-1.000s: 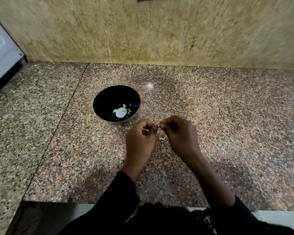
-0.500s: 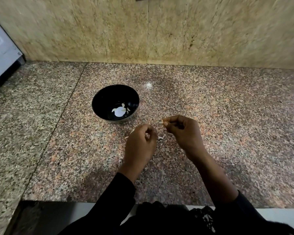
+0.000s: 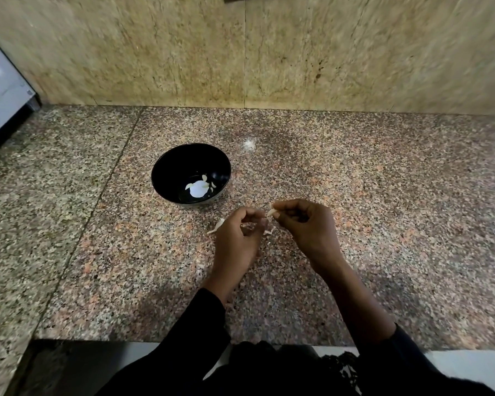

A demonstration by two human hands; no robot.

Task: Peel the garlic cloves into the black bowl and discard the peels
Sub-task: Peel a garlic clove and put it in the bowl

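Observation:
The black bowl [image 3: 166, 164] stands on the granite counter with a few pale garlic cloves [image 3: 205, 178] near a bright glare patch on its bottom. My right hand [image 3: 306, 227] pinches a small whitish piece of garlic [image 3: 270, 212] between thumb and forefinger, just right of the bowl. My left hand [image 3: 239, 238] is curled beside it, fingertips close together; whatever it grips is hidden by the fingers. Loose peels lie on the counter: one [image 3: 216, 226] left of the left hand and one [image 3: 268, 231] between the hands.
A white appliance [image 3: 0, 90] stands at the far left edge. A stone wall [image 3: 269, 52] rises behind the counter. The counter's front edge [image 3: 183, 341] runs below my forearms, over a white strip.
My hands have drawn apart: the right one pulled right and up with the whitish piece, the left one sank toward the counter. A peel now shows left of the left hand.

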